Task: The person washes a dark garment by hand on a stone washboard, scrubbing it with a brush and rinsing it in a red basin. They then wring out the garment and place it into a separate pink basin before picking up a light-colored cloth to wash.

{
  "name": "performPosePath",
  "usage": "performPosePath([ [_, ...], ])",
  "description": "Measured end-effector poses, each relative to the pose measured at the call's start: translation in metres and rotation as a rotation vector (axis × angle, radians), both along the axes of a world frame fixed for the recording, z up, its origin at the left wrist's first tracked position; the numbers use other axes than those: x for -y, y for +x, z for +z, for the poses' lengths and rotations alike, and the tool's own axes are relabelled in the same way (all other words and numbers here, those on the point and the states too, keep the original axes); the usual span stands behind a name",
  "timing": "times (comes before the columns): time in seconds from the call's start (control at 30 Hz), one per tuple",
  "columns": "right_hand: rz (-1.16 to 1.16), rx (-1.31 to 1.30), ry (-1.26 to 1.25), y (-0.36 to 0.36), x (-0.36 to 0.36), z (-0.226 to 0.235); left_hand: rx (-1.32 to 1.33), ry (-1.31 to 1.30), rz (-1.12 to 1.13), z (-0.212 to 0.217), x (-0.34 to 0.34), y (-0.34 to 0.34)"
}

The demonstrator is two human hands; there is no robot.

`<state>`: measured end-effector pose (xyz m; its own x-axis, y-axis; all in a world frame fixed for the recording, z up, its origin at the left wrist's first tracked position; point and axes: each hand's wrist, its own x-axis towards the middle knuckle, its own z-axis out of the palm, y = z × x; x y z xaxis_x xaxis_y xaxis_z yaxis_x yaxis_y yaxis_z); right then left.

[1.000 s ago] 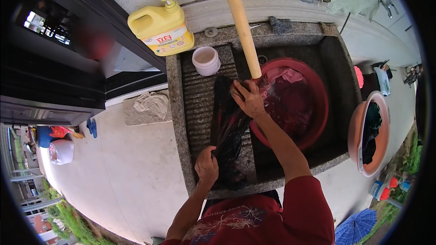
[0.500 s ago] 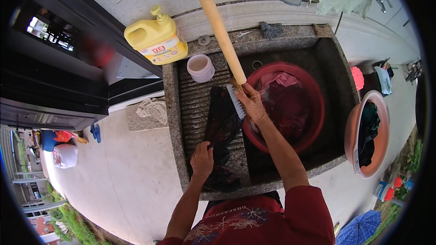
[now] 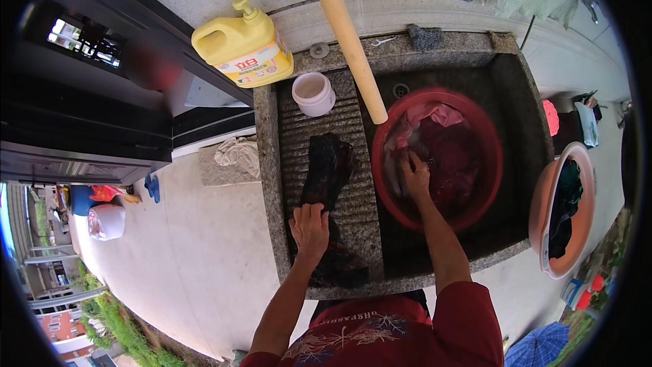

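Observation:
A dark wet cloth point(image 3: 326, 163) lies lengthwise on the ribbed washboard point(image 3: 288, 139) at the left of a stone sink. My left hand point(image 3: 310, 232) grips the cloth near its middle, fingers curled over it. To the right, my right hand point(image 3: 415, 175) reaches into a red basin point(image 3: 494, 163), among soaking pink and dark red clothes point(image 3: 451, 156). Its fingertips are partly hidden by the wash, and I cannot make out whether they hold anything. The scrubbing brush is out of sight.
A long wooden pole point(image 3: 346, 37) slants over the sink from above. A yellow pump jug point(image 3: 248, 47) and an open white tub point(image 3: 314, 95) stand behind the washboard. A pale orange basin point(image 3: 547, 211) with dark clothes sits right of the sink point(image 3: 526, 136).
My right hand, with the scrubbing brush in it before, has moved from the cloth into the red basin; the brush no longer shows. My left hand stays on the cloth.

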<state>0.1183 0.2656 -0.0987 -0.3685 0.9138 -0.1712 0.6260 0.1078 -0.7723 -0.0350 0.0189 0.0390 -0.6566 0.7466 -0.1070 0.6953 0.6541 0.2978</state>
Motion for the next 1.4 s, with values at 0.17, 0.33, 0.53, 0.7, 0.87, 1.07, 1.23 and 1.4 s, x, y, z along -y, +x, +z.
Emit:
performPosePath([
  [0.17, 0.494, -0.436, 0.290, -0.071, 0.059, 0.126, -0.118, 0.350, -0.358, 0.027, 0.008, 0.006],
  [0.33, 0.910, -0.194, 0.690, -0.097, 0.099, 0.121, 0.158, 0.252, -0.265, 0.016, 0.061, 0.033],
  [0.53, 0.429, 0.053, 0.462, -0.164, 0.030, 0.102, 0.157, 0.279, -0.218, 0.017, 0.052, 0.031],
  [0.7, 0.839, -0.208, 0.562, -0.125, 0.076, 0.127, 0.046, 0.337, -0.095, 0.015, 0.052, 0.035],
  [0.87, 0.772, -0.050, 0.679, -0.156, 0.093, 0.107, 0.185, 0.318, -0.266, 0.010, 0.054, 0.028],
  [1.07, 0.093, -0.105, 0.541, -0.155, 0.047, 0.084, 0.059, 0.226, -0.318, 0.045, 0.055, 0.021],
  [1.23, 0.048, 0.163, 0.485, -0.019, 0.026, 0.049, -0.051, 0.253, -0.268, 0.035, 0.001, 0.011],
  [1.4, 0.557, 0.480, 0.565, 0.048, 0.026, 0.033, -0.056, 0.064, -0.347, -0.011, -0.011, 0.006],
])
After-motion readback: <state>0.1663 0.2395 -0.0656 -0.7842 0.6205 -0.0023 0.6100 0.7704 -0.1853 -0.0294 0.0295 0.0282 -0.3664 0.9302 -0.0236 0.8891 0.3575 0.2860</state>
